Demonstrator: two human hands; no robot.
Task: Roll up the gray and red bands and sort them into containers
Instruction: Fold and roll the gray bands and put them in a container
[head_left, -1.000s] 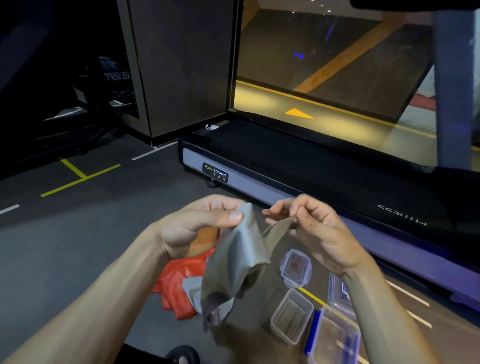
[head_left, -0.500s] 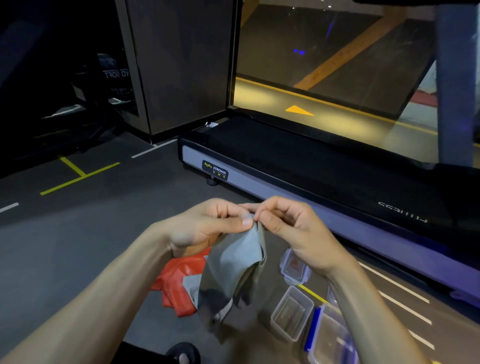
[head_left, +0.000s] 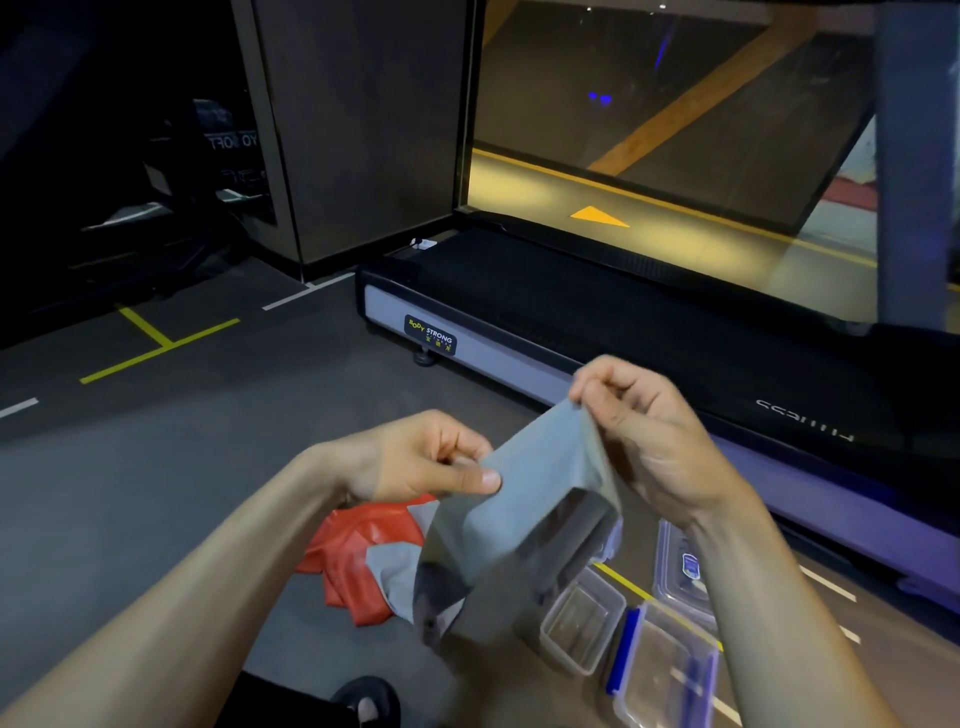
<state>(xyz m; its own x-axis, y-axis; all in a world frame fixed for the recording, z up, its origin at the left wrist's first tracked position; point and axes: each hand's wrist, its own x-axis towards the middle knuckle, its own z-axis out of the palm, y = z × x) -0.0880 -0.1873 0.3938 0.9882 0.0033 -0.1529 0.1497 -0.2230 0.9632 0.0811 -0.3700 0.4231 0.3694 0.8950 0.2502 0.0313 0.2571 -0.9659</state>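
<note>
A gray band (head_left: 524, 499) hangs stretched between my two hands above the floor. My left hand (head_left: 415, 457) pinches its lower left edge between thumb and fingers. My right hand (head_left: 649, 431) pinches the upper end, held higher and further right. The band's loose tail droops down toward the floor. A heap of red bands (head_left: 358, 556) lies on the floor below my left hand, with another gray piece (head_left: 395, 571) lying against it. An open clear container (head_left: 582, 623) stands on the floor at lower right.
A second clear container with blue clips (head_left: 670, 675) sits beside the first, and a clear lid (head_left: 680, 566) lies behind them. A treadmill (head_left: 597, 312) runs across the view just beyond my hands. My foot in a dark sandal (head_left: 366, 701) shows at the bottom.
My hands were pinching the band together at one spot; now the right hand has lifted up and to the right, drawing the gray band out flat between them.
</note>
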